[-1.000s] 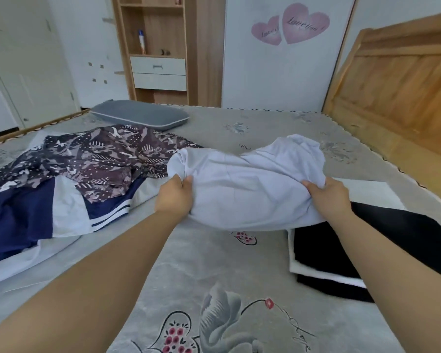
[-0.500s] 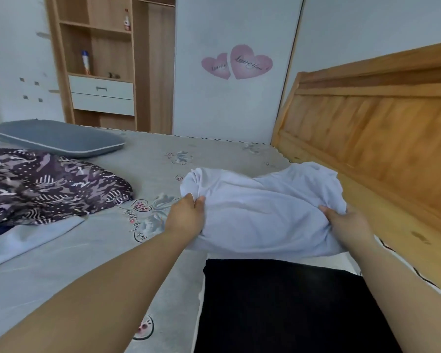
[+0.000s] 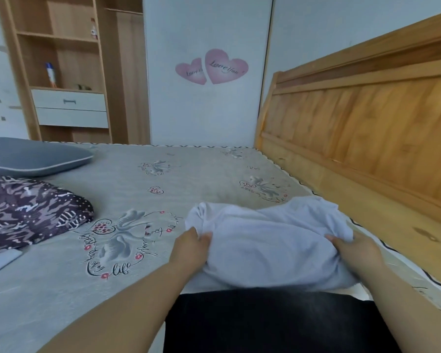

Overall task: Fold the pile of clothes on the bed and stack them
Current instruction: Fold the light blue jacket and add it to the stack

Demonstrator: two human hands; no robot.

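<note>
A folded white garment (image 3: pixel 267 240) hangs between my hands, low over the far edge of a folded black garment (image 3: pixel 278 319) that lies on the bed. My left hand (image 3: pixel 190 247) grips the white garment's left end, thumb on top. Its right end is held by my right hand (image 3: pixel 354 253). At the left edge lies the unfolded pile, with a dark patterned garment (image 3: pixel 28 212) on top and a pale piece (image 3: pixel 0 261) under it.
The bed (image 3: pixel 163 174) has a grey sheet printed with swans and hearts. A grey pillow (image 3: pixel 33 156) lies at the back left. The wooden headboard (image 3: pixel 367 128) runs along the right. A wooden shelf unit (image 3: pixel 69 72) stands against the far wall.
Both hands have carried the white garment to the right, away from the pile and over the black folded garment, and lowered it. My view has turned right with them.
</note>
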